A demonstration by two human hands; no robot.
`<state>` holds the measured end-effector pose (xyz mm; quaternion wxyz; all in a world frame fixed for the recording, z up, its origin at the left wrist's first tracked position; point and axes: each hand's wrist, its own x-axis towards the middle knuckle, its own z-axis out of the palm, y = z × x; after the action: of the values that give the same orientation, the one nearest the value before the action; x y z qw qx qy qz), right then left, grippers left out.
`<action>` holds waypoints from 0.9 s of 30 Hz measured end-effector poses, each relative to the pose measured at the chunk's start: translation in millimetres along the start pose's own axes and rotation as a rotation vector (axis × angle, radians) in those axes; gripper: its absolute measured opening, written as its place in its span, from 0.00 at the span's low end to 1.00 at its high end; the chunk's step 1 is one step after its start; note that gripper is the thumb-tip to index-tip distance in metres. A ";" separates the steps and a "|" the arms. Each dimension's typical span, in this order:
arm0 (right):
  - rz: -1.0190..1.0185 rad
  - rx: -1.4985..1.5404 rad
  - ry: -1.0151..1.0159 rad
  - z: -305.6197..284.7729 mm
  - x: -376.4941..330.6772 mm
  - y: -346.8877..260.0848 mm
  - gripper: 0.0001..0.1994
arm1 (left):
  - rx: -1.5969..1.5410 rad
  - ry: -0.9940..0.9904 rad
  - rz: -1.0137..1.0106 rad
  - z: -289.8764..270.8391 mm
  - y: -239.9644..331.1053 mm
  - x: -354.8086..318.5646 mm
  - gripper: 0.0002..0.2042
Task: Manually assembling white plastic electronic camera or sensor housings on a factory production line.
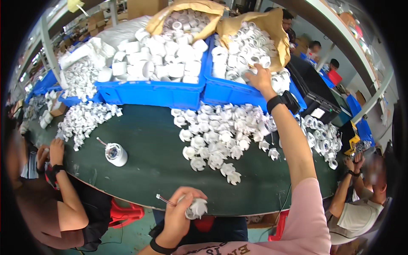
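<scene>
Near the table's front edge, my left hand is closed around a white plastic part with petal-like prongs; a short wire with a small connector sticks out beside it. My right hand reaches far forward over the right blue bin, its fingers apart and among white ring-shaped parts. Whether the fingertips grip one of these is hard to see. A heap of white pronged parts lies on the table between my hands.
A white cylinder with wires stands left on the green table. Another blue bin holds white cups. Small white pieces lie left, more rings right. A black case stands beside the bins. Co-workers sit both sides.
</scene>
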<state>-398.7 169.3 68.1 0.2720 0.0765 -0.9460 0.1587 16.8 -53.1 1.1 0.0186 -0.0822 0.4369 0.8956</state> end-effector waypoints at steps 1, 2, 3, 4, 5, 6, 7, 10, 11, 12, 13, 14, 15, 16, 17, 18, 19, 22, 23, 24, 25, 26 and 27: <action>-0.019 0.000 0.042 6.9 4.7 1.6 0.23 | -0.002 -0.004 -0.009 -2.8 -3.3 -2.9 0.16; -0.022 0.009 0.052 9.3 11.4 7.0 0.23 | -0.006 -0.013 -0.022 -3.5 -5.3 -4.0 0.20; 0.026 0.069 0.032 8.2 9.7 3.6 0.21 | -0.021 -0.028 -0.034 -2.1 -4.7 -8.8 0.24; 0.078 0.122 0.012 7.0 7.1 2.1 0.20 | -0.022 -0.022 -0.037 0.0 -3.7 -9.9 0.24; 0.048 0.057 0.157 7.4 3.7 1.0 0.17 | -0.089 0.025 -0.093 2.7 -2.3 -8.7 0.25; 0.045 0.047 0.139 1.9 -6.8 -6.3 0.17 | -0.165 0.080 -0.154 4.8 -4.0 -8.2 0.25; 0.053 0.279 0.070 -6.1 -21.2 -8.8 0.14 | -0.148 0.030 -0.174 4.1 -5.1 -6.3 0.25; -0.078 1.035 -0.227 -41.2 -108.0 -59.4 0.14 | -0.124 -0.253 -0.169 -5.4 -9.4 3.5 0.26; -0.144 1.014 -0.277 -56.9 -145.2 -74.6 0.14 | -0.136 -0.260 -0.226 -0.4 -7.4 4.4 0.26; -0.213 0.994 -0.324 -73.9 -179.6 -87.9 0.15 | -0.089 -0.229 -0.247 5.1 -12.4 7.4 0.25; -0.203 0.870 -0.411 -94.2 -211.7 -100.9 0.14 | -0.153 -0.274 -0.291 8.1 -16.5 9.4 0.24; -0.390 0.723 -0.366 -110.9 -234.1 -102.1 0.13 | -0.212 -0.348 -0.338 14.1 -18.8 15.8 0.23; -0.542 0.659 -0.378 -115.3 -248.7 -98.4 0.14 | -0.313 -0.363 -0.374 20.9 -20.4 18.3 0.23; -0.597 0.597 -0.393 -122.2 -262.2 -97.6 0.14 | -0.411 -0.378 -0.405 25.6 -21.3 18.9 0.24; -0.601 0.654 -0.467 -124.8 -269.5 -90.4 0.18 | -0.385 -0.365 -0.368 25.1 -28.7 16.8 0.23; -0.603 0.707 -0.535 -126.9 -275.7 -81.8 0.22 | -0.385 -0.358 -0.393 28.0 -32.2 16.2 0.23; -0.581 0.714 -0.542 -127.9 -282.7 -78.7 0.22 | -0.270 -0.244 -0.326 32.0 -32.8 15.3 0.23; -0.278 1.031 -1.018 -143.7 -301.9 -69.4 0.36 | -0.046 -0.064 -0.153 35.8 -33.6 15.0 0.20; -0.231 1.132 -1.004 -142.5 -306.0 -63.7 0.35 | 0.243 -0.152 0.058 27.8 -35.9 16.6 0.18; -0.178 1.229 -0.981 -142.3 -312.4 -58.1 0.34 | 0.527 -0.250 0.267 23.0 -36.6 17.6 0.16; -0.087 1.210 -0.918 -138.1 -322.4 -52.8 0.33 | 0.809 -0.286 0.474 23.3 -33.7 20.7 0.12; 0.004 1.188 -0.855 -134.5 -331.4 -49.4 0.33 | 0.813 -0.300 0.458 25.9 -37.4 21.2 0.12; 0.068 1.139 -0.801 -130.9 -335.5 -53.4 0.31 | 0.872 -0.313 0.507 27.5 -41.9 20.7 0.11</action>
<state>-40.2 183.6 6.1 -0.1857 0.2302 -0.7448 0.5981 -2.8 -6.4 -18.3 -0.1011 0.1764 0.7672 0.6084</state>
